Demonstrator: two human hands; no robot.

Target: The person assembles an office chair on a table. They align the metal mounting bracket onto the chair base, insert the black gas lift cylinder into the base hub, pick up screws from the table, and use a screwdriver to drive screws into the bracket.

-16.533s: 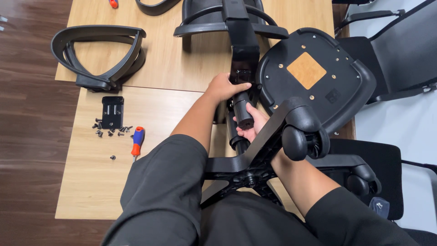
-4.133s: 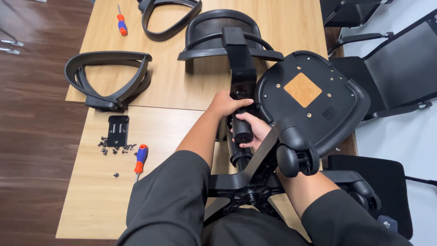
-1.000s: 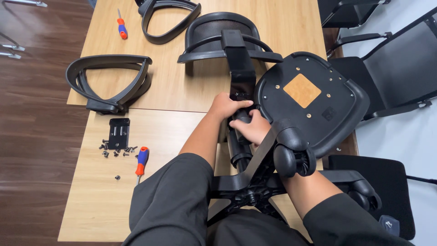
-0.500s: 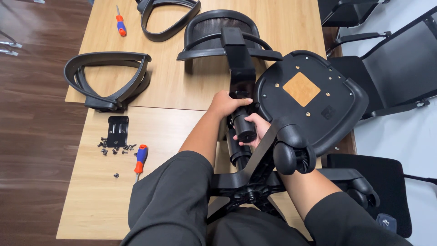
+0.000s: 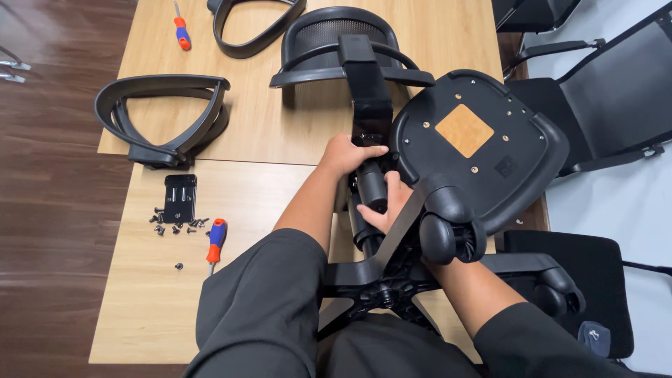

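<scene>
Black gas cylinder (image 5: pixel 371 203) gripped by both hands, table edge (image 5: pixel 210 162) open leftward.

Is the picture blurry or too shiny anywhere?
Head view: sharp and evenly lit; the left hand and right hand on the black column look clear. Soft glare shows on the dark floor at the left; shadows on the wooden table are faint.

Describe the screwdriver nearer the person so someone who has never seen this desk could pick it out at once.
Start at the light wooden table and find the small black metal plate near its left edge, ringed by loose black screws. Just right of those screws lies the screwdriver, its handle orange and blue. The other screwdriver lies far off at the table's top edge, beside a black armrest loop.
</scene>
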